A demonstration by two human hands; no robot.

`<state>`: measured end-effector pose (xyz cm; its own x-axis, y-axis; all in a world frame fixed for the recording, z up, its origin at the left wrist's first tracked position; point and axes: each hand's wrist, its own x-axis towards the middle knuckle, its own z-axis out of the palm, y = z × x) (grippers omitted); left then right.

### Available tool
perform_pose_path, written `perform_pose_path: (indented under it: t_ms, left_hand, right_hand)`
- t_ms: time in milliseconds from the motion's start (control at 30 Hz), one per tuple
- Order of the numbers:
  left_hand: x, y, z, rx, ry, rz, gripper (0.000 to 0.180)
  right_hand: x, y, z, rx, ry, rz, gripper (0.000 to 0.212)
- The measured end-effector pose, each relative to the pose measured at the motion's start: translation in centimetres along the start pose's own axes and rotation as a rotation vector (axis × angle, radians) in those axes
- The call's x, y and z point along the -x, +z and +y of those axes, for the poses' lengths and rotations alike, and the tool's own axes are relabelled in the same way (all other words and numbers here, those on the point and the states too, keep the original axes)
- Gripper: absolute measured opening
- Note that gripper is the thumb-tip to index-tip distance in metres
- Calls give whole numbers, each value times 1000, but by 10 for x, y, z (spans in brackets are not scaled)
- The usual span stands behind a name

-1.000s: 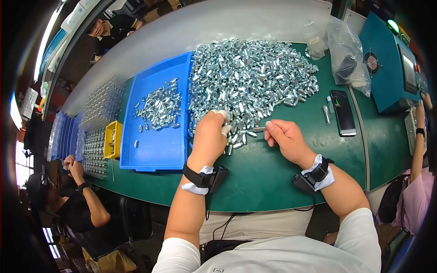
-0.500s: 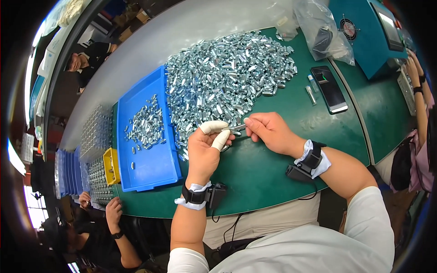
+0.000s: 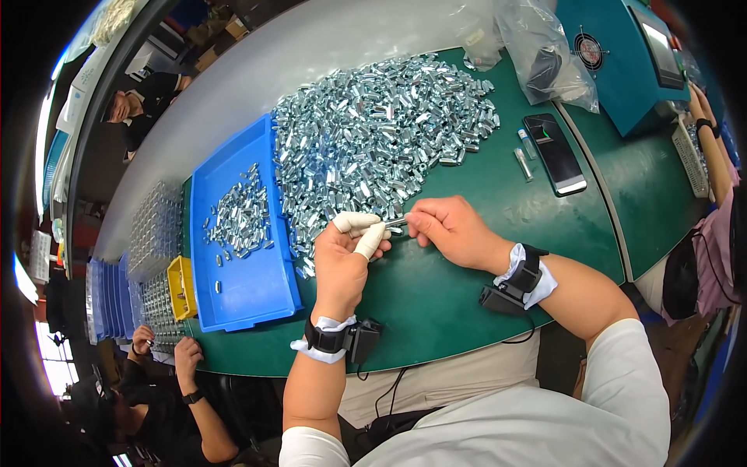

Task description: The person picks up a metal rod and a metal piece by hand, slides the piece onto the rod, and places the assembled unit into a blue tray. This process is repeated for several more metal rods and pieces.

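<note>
My left hand [image 3: 342, 263], with pale finger cots on its thumb and forefinger, is closed in a pinch at the near edge of a big pile of small silvery hexagonal metal pieces [image 3: 389, 124]. Facing it, my right hand [image 3: 457, 233] is closed with thumb and forefinger together. A slim silvery metal rod [image 3: 396, 222] spans the small gap between both sets of fingertips. Its left end goes in among the fingers of my left hand, where I cannot make out whether it meets another piece. Both wrists carry black straps with small boxes over white cloth.
Left of the pile, a blue tray [image 3: 253, 303] holds more metal pieces, with a yellow bin [image 3: 181, 288] and clear racks [image 3: 154, 233] beyond. Rightward lie a phone [image 3: 555, 156], two small tubes [image 3: 524, 165], a plastic bag [image 3: 545, 66] and a teal machine [image 3: 618, 70]. Co-workers sit on both sides.
The whole view has shifted slightly, so everything sits a little further left. My hands keep the same pinch on the rod, and the gap between them looks slightly smaller.
</note>
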<state>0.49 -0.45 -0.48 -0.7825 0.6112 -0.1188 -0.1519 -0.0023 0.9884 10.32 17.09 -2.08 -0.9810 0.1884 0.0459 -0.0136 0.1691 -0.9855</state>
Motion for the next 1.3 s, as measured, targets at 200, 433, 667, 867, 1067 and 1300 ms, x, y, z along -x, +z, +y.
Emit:
perform_pose_path:
  t_ms: [200, 433, 667, 867, 1067, 1300]
  left_hand:
    - [1, -6, 5, 5, -36, -36, 7]
    - [2, 2, 3, 106, -15, -15, 8]
    - [1, -5, 2, -41, -6, -30, 9]
    - [-2, -1, -2, 53, 53, -42, 11]
    - [2, 7, 2, -54, 25, -108, 11]
    - [5, 6, 2, 7, 57, -66, 12]
  right_hand:
    - [1, 1, 0, 12, -30, -3, 28]
    - [1, 0, 0, 8, -55, 26, 29]
    - [0, -1, -1, 35, -42, -39, 27]
    - [2, -4, 2, 21, -70, -23, 28]
    - [2, 1, 4, 58, -135, -45, 30]
    - [0, 2, 4, -150, -9, -90, 36]
